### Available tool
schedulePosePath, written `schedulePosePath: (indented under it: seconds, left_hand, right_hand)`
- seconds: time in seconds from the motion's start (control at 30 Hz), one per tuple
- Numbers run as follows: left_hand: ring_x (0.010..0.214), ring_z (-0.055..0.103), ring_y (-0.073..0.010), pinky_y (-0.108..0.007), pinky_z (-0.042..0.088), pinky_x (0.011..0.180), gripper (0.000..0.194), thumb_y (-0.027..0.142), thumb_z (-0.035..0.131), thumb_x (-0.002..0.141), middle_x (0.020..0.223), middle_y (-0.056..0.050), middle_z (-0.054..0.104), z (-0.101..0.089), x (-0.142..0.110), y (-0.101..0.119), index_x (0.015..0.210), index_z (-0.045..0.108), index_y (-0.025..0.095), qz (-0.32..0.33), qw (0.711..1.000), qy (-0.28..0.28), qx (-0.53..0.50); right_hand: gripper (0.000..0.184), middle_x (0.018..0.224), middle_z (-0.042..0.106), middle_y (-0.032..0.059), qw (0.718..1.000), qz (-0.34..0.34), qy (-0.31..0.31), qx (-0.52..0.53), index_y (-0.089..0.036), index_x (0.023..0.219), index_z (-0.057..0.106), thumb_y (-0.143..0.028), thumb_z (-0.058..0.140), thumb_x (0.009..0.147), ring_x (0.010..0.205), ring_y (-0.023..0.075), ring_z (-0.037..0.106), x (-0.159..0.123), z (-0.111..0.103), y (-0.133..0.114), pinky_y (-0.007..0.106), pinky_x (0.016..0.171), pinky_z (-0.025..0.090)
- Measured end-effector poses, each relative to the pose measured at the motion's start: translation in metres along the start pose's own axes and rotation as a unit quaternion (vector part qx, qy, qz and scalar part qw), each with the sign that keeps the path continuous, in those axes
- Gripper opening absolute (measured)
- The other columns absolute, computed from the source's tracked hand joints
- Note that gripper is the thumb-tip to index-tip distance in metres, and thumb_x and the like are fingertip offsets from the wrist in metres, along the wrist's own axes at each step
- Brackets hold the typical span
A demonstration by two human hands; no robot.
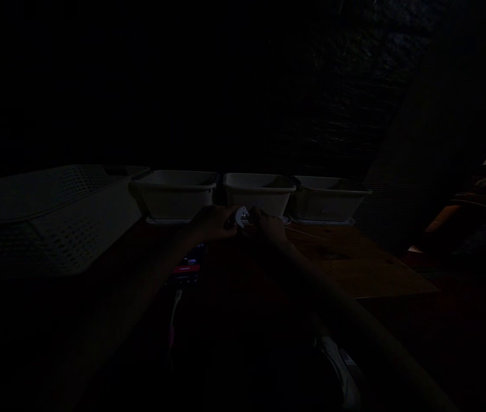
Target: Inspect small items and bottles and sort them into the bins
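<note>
The scene is very dark. Near the middle, my left hand is closed around a small white curved piece with a shiny bit at its right side. My right hand meets it from the right, fingers pinched together at that shiny bit. What exactly the piece is cannot be made out. Below my left hand lies a phone with a lit screen, and a pale cable is plugged into its near end. A thin pale cord runs over the wood just right of my right hand.
Beyond my hands stand a left white tub, a middle tub and a right tub in a row. A large perforated basket is at the left. The wooden tabletop ends at the right; a pale crumpled thing lies near me.
</note>
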State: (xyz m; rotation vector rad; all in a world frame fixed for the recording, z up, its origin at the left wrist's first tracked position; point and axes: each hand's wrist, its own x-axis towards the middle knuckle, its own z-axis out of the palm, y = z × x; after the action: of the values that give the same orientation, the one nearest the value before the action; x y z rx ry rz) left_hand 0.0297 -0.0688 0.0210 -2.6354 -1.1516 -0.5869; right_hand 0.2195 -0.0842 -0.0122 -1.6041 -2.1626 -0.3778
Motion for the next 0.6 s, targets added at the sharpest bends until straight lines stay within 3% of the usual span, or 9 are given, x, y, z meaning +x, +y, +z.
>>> schedulePosePath:
  seconds: [0.6]
  left_hand:
    - [0.083,0.062,-0.0187,-0.026,0.042,0.066,0.055,0.039,0.050,0.079,0.101,-0.006,0.066,-0.0009,0.0006,-0.0001,0.131,0.041,0.021,-0.010,1.000,-0.001,0.004]
  right_hand:
    - [0.046,0.108,0.063,0.0103,1.000,-0.006,0.004,0.011,-0.020,0.116,0.041,-0.055,0.034,0.087,0.083,0.0236,0.063,-0.0015,-0.0019,-0.0029,0.027,0.062,0.038]
